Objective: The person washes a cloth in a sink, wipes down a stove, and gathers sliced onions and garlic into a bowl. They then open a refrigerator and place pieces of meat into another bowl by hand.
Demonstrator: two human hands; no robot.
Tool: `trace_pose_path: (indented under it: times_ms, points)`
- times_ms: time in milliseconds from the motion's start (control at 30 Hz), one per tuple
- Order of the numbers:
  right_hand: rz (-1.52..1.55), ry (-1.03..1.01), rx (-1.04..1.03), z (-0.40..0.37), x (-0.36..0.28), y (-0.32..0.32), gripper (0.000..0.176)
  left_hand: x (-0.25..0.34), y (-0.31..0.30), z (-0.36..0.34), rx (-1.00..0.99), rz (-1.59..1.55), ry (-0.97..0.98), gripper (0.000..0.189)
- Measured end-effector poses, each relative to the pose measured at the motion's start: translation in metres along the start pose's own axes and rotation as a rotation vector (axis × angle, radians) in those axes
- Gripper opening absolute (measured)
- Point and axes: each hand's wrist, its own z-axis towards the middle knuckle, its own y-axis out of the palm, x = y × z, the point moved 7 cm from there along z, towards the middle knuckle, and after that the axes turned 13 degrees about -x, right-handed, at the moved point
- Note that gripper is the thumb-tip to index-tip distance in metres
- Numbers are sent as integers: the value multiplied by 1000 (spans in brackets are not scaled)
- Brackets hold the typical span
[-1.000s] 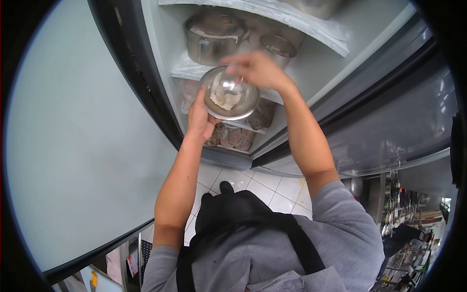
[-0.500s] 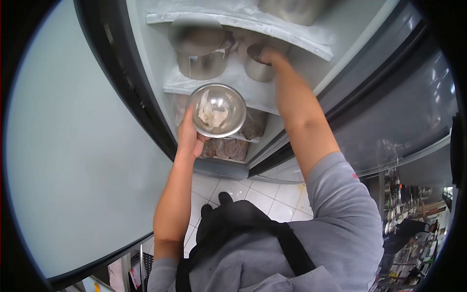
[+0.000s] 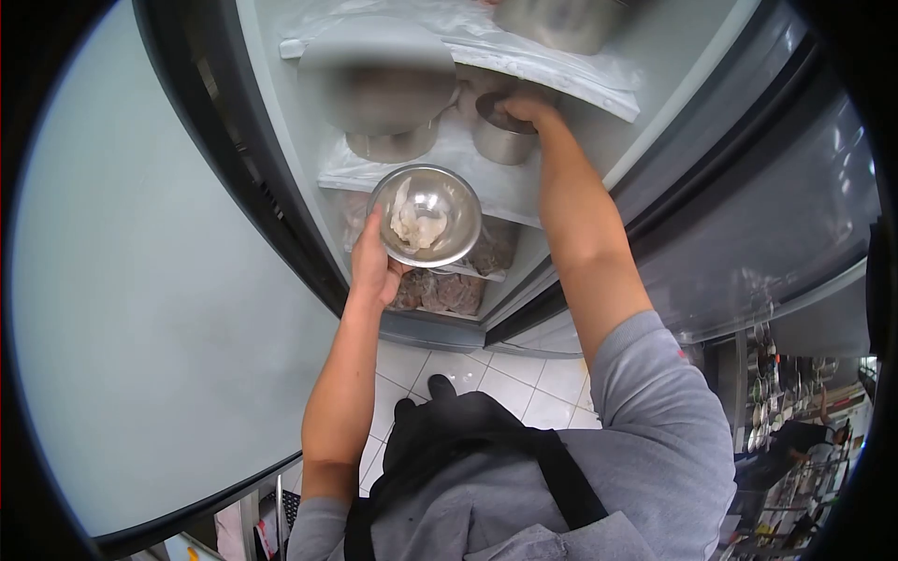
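My left hand grips a shiny metal bowl by its left side, in front of the open fridge. Pale, whitish pieces lie inside the bowl. Further in, my right hand reaches to a small metal pot on the middle shelf, its fingers closed at the pot's rim and partly hidden inside. To the left on that shelf is a wider metal pot, largely covered by a grey blurred shape.
Plastic-lined fridge shelves hold another large pot above and bagged items below. A fridge door stands open at left. At far right, a person is near racks.
The bowl and my left hand have shifted slightly right. The grey blurred shape over the wide pot looks larger and lower. My right hand stays at the small pot.
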Motion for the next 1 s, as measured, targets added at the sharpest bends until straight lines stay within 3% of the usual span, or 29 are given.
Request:
trace_pose_path:
  times_ms: [67,100,200,267,400,467,567,633,700,733,800,1000]
  points:
    - [430,207,-200,-20,-3,-7,34,1,4,1,4,5,7,56]
    - [428,207,-202,-27,-6,-12,34,1,6,2,13,10,-3,56]
    - [625,96,-265,-58,-35,-14,23,-2,2,6,0,1,-12,55]
    - [854,-282,-473,-93,-89,-6,16,-2,-1,6,-21,-7,-11,55]
    - [831,-297,-507,-97,-120,3,16,-3,-2,3,-36,-45,-6,54]
    - [1097,14,-191,-50,-83,5,23,3,5,-1,-31,-26,14,58]
    - [1008,41,-136,-25,-97,5,25,1,6,0,-43,-48,39,58]
    - [934,35,-147,6,-104,17,25,1,5,-10,-11,-47,31,57]
    - [449,-301,337,29,-124,-4,28,2,-1,-22,24,-40,25,57]
    - [452,-305,346,31,-130,-5,28,-1,-10,-29,55,-48,46,57]
    - [1028,11,-76,16,-128,12,35,-6,-19,-47,76,-49,53,58]
    - [1188,-86,56,-6,-93,-10,36,-19,-51,-108,165,-107,26,58]
